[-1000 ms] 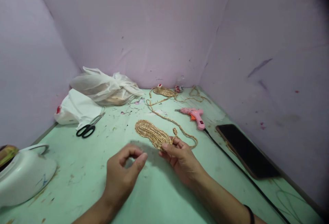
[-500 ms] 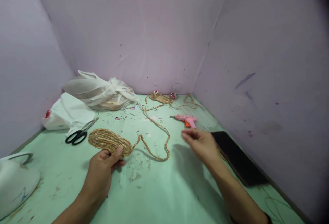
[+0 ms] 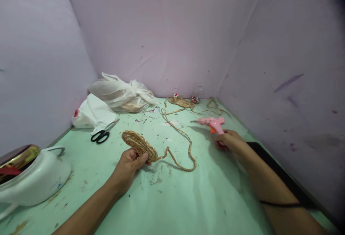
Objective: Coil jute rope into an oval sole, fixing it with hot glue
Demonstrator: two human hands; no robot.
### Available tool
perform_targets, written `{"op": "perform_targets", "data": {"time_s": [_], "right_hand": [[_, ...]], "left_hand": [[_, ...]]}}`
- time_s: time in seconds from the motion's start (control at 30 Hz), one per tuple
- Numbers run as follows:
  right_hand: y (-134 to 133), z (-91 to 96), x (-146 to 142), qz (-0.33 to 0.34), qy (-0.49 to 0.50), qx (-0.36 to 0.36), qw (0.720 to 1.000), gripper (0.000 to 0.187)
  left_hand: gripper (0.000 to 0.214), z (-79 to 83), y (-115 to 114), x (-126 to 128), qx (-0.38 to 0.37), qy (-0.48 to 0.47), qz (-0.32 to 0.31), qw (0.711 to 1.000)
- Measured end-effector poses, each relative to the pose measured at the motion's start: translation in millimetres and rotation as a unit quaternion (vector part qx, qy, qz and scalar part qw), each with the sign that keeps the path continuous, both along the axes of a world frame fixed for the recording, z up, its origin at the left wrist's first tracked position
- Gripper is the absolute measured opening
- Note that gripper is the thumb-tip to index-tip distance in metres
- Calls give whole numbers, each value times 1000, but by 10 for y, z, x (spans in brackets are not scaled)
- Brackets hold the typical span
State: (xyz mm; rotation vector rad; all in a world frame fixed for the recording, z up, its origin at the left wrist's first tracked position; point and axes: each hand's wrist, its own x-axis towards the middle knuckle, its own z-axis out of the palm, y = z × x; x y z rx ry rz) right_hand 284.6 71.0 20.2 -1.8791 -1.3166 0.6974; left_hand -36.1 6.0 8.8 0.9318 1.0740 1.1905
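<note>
Where the left hand (image 3: 129, 165) meets the coiled jute mat (image 3: 139, 145), thumb and fingers are pressed together on the coil's near rim. They pinch it so that the oval tips up off the table (image 3: 175, 199), its far end pointing to about eleven o'clock. The coil looks light, rough and only slightly stiff. It would likely flex if lifted by one end, so the rim, where the turns are bound side by side, is the sound place to hold it.

From the coil's three o'clock side a loose jute cord (image 3: 185, 148) loops across the table. It then runs off toward twelve o'clock to a small heap of cord (image 3: 180, 101) by the back wall. It is limp and would drag along with the coil.

At about three o'clock from the left hand, well apart from it, the right hand (image 3: 229, 141) is curled shut around the handle of the pink glue gun (image 3: 211, 122). The nozzle points to nine o'clock and a red light shows on the body. The gun looks like light, hard plastic, and the handle is the safe hold, since the tip may be hot.

A dark phone (image 3: 272, 163) lies partly under the right forearm. Scissors (image 3: 104, 133) lie at ten o'clock from the left hand, plastic bags (image 3: 121, 94) beyond them, and a white jug (image 3: 32, 181) at nine o'clock.
</note>
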Motion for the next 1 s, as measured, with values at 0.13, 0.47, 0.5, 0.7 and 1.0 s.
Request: {"op": "perform_targets", "data": {"time_s": [0.13,0.47,0.5,0.7,1.0], "right_hand": [[-313,160,-156,30,133,35,990,20],[-843,57,-598,247,314,48,915,42],[-836,31,-585,250,298,45,920,40],[-775,-63,-474,273,218,35,936,37],[-718,-129,-491,276,232,36,932,38]], "left_hand": [[36,5,-2,-7,-16,-19,-55,998],[43,11,-11,17,-40,-64,-157,985],[43,10,-9,16,-39,-66,-157,985],[46,-35,-12,-16,-27,-51,-140,988],[44,-53,-15,-29,0,-29,-131,991]]}}
